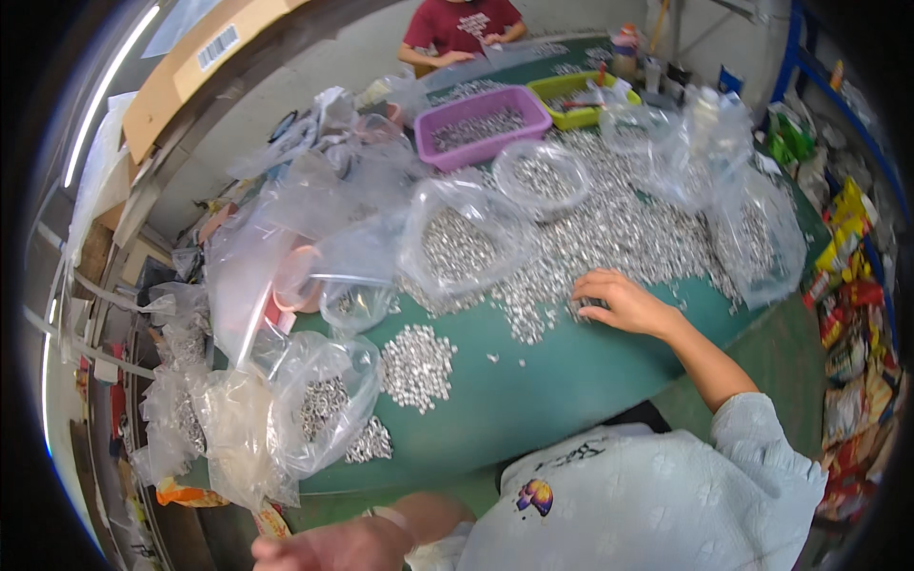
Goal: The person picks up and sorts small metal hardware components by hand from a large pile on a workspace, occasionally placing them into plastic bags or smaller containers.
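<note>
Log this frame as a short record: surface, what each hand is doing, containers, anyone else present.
surface: green table strewn with small silvery metal parts
right hand: right hand palm down on the edge of the large heap of parts, fingers curled into it
left hand: left hand low at the frame's bottom edge, off the table, blurred; contents cannot be told
small pile: separate small pile near the table's front
containers: clear plastic bags of parts, purple tray, yellow-green tray
others: person in a dark red shirt at the far end

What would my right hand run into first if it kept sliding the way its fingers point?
The right hand points left across the green table. It would likely first meet the loose small silver parts just past its fingertips, then the open clear bag; depth is uncertain.
</note>
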Demonstrator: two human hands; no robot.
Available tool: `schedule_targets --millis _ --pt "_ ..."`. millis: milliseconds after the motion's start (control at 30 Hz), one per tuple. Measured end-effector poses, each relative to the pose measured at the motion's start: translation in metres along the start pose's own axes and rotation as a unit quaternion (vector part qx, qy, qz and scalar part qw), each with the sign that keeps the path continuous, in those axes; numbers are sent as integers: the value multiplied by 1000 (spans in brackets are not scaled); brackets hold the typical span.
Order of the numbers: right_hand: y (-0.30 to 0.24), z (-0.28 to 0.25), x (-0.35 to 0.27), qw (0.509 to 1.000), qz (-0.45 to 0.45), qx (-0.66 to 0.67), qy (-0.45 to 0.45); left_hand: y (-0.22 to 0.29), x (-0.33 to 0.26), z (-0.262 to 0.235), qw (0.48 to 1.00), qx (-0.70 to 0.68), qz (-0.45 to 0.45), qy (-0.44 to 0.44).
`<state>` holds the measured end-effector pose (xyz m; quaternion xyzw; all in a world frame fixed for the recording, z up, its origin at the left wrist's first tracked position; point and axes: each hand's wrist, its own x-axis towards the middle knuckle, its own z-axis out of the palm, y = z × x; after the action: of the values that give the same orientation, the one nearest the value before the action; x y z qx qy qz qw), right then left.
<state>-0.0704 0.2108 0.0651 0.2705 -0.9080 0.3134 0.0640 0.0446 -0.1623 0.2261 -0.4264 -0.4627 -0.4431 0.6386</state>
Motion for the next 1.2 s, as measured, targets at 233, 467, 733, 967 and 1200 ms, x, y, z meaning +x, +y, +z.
schedule_targets --millis 233,467,733,967,1200 --pt "0 50 -47 982 70 -155 79 13 -80 32 967 248 -62 -1" --pt "38 76 -15 936 195 -258 136 -1 -243 71 647 252 -458 -555" --pt "24 78 -46 992 66 -83 70 -27 -306 139 743 191 -427 -478" --pt "49 49 -30 975 79 -180 103 -62 -296 181 651 279 -408 -576" --pt "25 62 -56 995 -24 -98 -16 -19 -277 148 707 148 -340 -602"
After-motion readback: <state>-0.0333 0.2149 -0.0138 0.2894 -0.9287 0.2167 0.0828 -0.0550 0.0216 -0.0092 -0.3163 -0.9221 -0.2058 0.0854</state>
